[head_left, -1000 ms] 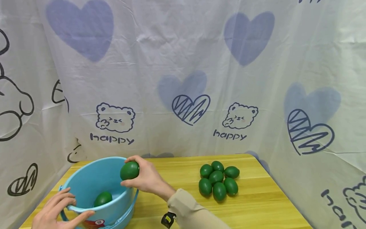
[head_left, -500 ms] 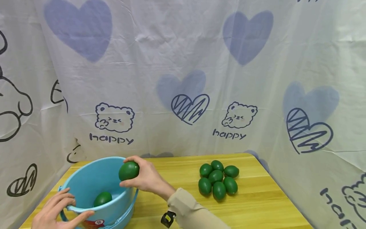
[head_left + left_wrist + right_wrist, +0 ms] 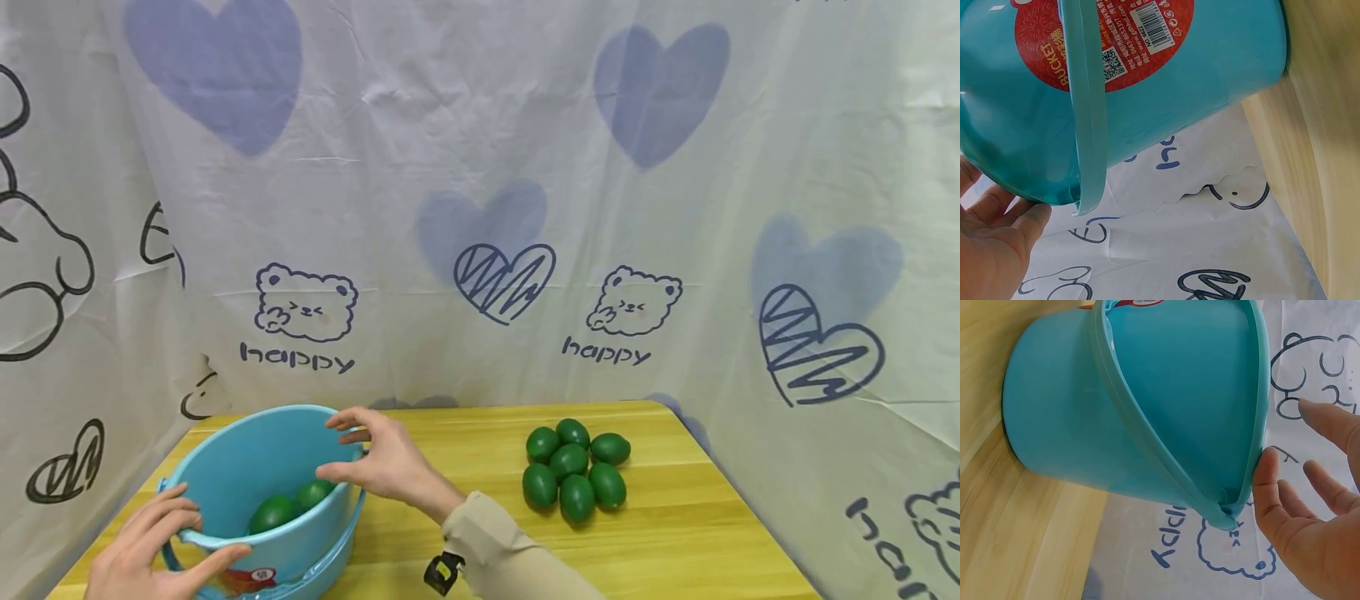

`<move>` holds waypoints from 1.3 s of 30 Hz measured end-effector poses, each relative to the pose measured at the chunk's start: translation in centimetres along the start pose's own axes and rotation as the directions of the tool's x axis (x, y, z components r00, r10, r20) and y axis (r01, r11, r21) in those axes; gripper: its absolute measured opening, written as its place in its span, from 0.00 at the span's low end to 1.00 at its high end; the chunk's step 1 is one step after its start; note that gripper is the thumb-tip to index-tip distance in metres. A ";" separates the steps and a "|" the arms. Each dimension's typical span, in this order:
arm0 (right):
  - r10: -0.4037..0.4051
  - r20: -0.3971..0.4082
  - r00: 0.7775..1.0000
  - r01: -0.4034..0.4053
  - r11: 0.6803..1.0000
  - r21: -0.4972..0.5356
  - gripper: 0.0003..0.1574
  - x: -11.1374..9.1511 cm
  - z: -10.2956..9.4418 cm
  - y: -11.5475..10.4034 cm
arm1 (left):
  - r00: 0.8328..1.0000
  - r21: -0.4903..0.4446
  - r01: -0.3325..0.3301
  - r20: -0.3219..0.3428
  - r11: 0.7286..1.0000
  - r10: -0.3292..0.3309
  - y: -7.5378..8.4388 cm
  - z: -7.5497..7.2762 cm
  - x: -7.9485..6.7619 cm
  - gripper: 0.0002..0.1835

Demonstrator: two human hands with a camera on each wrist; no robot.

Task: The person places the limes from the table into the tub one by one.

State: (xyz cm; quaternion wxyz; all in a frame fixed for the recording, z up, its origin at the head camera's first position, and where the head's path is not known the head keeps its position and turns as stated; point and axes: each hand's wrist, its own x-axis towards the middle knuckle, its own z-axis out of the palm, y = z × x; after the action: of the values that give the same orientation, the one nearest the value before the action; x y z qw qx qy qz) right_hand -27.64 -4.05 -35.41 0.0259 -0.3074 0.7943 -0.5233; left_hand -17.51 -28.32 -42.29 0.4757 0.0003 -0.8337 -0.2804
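A light blue bucket (image 3: pixel 247 450) stands at the table's left end. Inside lie two smooth dark green oval fruits, like avocados: one fruit (image 3: pixel 274 514) near the middle, and another fruit (image 3: pixel 313 493) beside it, partly covered by the front wall. My left hand (image 3: pixel 150 542) holds the bucket's rim at the near left, thumb along the front and fingers over the edge. Over the right rim, my right hand (image 3: pixel 390 467) has thumb and fingers spread apart with nothing between them. In the right wrist view, one of its fingertips (image 3: pixel 1266 464) is right at the rim.
Several more green fruits (image 3: pixel 569 461) lie clustered on the right half of the yellow wood-grain table (image 3: pixel 675 533). The bucket's handle (image 3: pixel 1141 434) hangs down along its side. A printed white cloth (image 3: pixel 420 150) closes off the back and sides.
The green fruit my right hand held over the rim has been let go and now lies in the bucket beside the other. My right fingers have spread; the left hand keeps its place.
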 end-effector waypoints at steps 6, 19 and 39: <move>0.011 -0.016 1.000 -0.011 1.000 0.014 0.20 -0.5 -0.2 0.2 | 0.999 -0.019 -0.033 0.006 0.999 0.033 -0.2 0.1 0.1 0.30; 0.024 -0.078 0.997 -0.021 0.999 0.034 0.15 -0.9 -0.5 1.2 | 1.000 -0.003 -0.006 0.001 1.000 0.006 -0.2 0.1 0.1 0.30; 0.037 -0.108 0.993 -0.039 0.999 -0.015 0.14 -2.5 -2.2 4.7 | 1.000 0.002 0.015 0.000 1.000 -0.015 0.0 0.0 0.1 0.31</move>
State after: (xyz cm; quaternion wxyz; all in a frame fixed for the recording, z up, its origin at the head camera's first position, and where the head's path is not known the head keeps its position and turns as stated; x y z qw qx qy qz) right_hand -28.61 0.21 -39.10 -0.0097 -0.2638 0.8047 -0.5317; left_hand -17.62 -28.34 -42.19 0.4735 0.0070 -0.8341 -0.2829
